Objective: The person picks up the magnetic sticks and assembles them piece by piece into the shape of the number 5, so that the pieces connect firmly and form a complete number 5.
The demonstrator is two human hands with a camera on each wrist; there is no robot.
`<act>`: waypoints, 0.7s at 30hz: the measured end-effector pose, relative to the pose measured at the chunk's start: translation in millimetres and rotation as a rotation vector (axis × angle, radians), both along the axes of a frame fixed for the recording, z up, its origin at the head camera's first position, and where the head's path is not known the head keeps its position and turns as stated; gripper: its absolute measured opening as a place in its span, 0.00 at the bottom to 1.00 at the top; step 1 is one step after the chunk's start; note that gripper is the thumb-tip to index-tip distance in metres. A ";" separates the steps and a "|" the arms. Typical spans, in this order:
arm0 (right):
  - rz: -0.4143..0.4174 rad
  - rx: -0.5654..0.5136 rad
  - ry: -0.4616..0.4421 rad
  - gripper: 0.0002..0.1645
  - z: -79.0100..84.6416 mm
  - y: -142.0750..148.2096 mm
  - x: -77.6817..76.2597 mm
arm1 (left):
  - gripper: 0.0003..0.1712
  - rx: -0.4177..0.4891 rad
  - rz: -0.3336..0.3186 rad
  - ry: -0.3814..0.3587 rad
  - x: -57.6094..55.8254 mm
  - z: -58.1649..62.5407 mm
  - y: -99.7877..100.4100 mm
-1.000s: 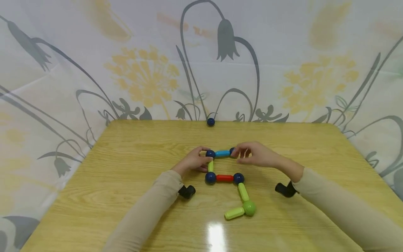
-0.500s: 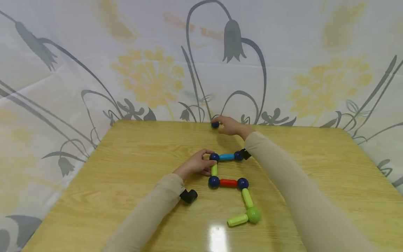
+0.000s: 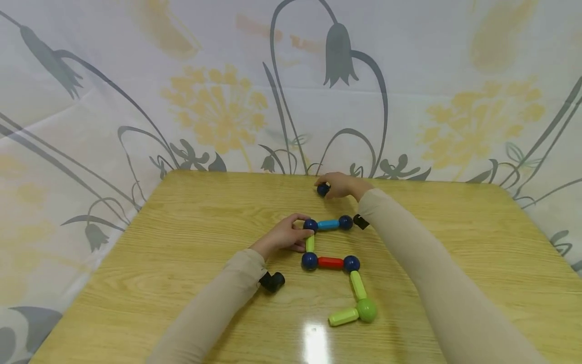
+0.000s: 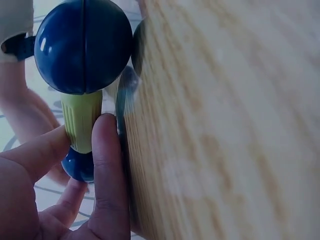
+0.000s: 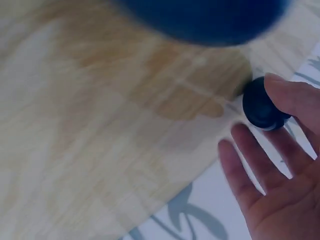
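Note:
A chain of magnetic rods and balls lies on the wooden table in the head view. My left hand [image 3: 287, 234] holds its upper left corner, fingers about the dark blue ball [image 3: 310, 225] and beside the yellow-green rod [image 4: 82, 120]. From that corner a light blue rod [image 3: 328, 224] runs right to another dark blue ball [image 3: 345, 222]. Farther back, near the table's far edge, my right hand [image 3: 338, 185] pinches a loose dark blue ball [image 5: 261, 105] between thumb and fingers; its other fingers are spread in the right wrist view.
Nearer the front, a red rod [image 3: 331, 263] joins two dark blue balls. A yellow-green rod [image 3: 358, 285] leads down to a green ball [image 3: 366, 310], with another yellow-green rod [image 3: 343, 317] pointing left. A patterned cloth [image 3: 218, 101] hangs behind the table [image 3: 204, 212].
My right hand has left the blue rod's end, reached to the far edge, taken the loose dark blue ball and drawn it slightly right and nearer. My left hand stays at the corner.

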State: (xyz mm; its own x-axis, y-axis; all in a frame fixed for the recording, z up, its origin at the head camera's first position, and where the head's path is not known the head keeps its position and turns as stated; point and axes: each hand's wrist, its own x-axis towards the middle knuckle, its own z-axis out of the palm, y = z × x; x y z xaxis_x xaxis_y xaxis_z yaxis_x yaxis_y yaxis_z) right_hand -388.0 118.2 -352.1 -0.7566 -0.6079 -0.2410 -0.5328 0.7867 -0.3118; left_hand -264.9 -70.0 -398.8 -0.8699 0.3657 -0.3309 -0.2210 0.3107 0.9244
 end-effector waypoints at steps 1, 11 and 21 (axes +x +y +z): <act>0.010 0.004 -0.003 0.27 -0.9 4.2 2.7 | 0.27 -0.001 0.004 0.002 0.4 -0.6 0.4; 0.069 -0.225 0.067 0.23 -0.5 38.2 64.5 | 0.27 -0.011 0.034 0.008 3.0 -3.1 0.5; 0.351 -0.539 -0.082 0.15 -8.6 33.2 187.2 | 0.28 -0.011 0.026 0.020 0.8 -4.2 3.7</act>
